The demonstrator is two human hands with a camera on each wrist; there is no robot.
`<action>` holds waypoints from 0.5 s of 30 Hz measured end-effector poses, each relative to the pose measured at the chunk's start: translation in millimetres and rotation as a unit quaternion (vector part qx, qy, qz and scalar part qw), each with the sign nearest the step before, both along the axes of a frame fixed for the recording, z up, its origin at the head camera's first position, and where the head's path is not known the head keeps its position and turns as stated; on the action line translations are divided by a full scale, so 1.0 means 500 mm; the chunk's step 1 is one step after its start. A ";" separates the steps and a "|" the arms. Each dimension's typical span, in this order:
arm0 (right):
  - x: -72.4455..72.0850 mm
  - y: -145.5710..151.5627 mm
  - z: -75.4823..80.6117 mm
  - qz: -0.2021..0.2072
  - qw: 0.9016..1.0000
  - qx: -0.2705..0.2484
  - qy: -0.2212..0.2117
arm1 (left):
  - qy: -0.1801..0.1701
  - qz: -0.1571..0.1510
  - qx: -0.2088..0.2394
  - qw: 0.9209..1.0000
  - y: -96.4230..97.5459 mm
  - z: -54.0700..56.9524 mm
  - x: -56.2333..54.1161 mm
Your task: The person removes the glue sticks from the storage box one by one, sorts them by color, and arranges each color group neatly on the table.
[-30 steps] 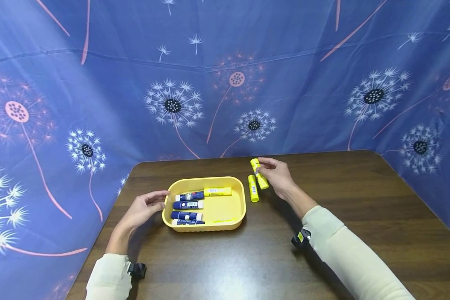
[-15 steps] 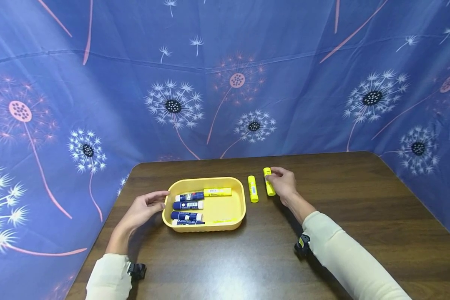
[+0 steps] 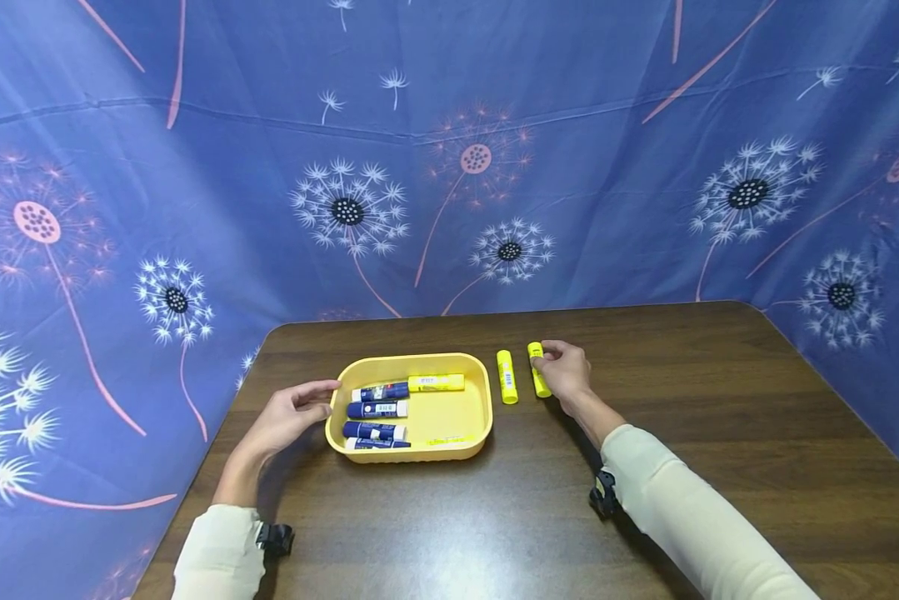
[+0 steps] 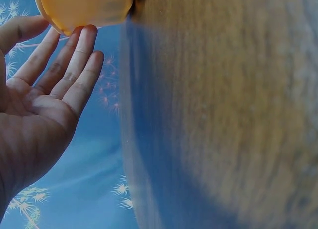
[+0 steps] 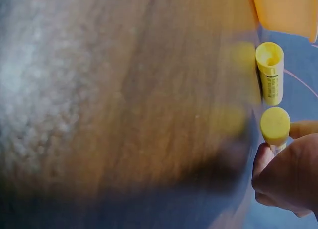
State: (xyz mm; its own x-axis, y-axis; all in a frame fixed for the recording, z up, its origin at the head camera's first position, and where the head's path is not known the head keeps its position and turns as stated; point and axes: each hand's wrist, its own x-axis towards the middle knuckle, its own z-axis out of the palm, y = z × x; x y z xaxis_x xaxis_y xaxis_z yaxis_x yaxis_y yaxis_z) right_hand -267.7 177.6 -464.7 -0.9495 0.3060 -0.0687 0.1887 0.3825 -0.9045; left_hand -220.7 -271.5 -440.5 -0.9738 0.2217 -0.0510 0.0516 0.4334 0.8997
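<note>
My right hand (image 3: 566, 372) pinches a yellow glue stick (image 3: 536, 360) low over the table, its long side pointing away from me. In the right wrist view the round end of that glue stick (image 5: 275, 124) shows between thumb and fingers. Just left of it lies a second yellow glue stick (image 3: 506, 379), roughly parallel and a small gap apart. At the left end of a yellow plastic tray (image 3: 419, 455), my left hand (image 3: 284, 421) rests its fingertips on the rim. Its fingers look nearly straight against the outer wall in the left wrist view (image 4: 64, 75).
Inside the tray, several blue glue sticks (image 3: 377, 409) with white ends lie along the left side. A yellow glue stick (image 3: 436, 382) lies at its back, and another yellow one (image 3: 449, 440) is partly hidden by the front wall. The brown wooden table (image 3: 689, 400) meets a blue dandelion-print cloth (image 3: 606, 208) behind.
My right hand has moved right and slightly towards me, turning its glue stick from slanted to nearly parallel with the other and lowering it beside it. The left hand and tray stay put.
</note>
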 end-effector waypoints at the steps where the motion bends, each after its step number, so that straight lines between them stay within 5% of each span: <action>1: 0.000 -0.001 -0.002 0.001 1.000 0.004 0.000 | 0.000 0.000 0.001 1.000 0.000 0.000 0.000; 15: 0.003 -0.016 -0.003 0.009 0.998 0.061 -0.010 | -0.007 -0.001 -0.009 1.000 0.000 0.006 0.000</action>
State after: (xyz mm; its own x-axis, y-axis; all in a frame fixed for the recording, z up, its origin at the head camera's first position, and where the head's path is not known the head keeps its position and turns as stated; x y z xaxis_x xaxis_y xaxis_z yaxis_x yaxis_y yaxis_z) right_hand -266.5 169.8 -466.3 -0.9536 0.2967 -0.0512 0.1987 0.4924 -0.8474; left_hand -220.5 -271.6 -437.7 -0.9727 0.2218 -0.0686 0.0397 0.4501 0.8921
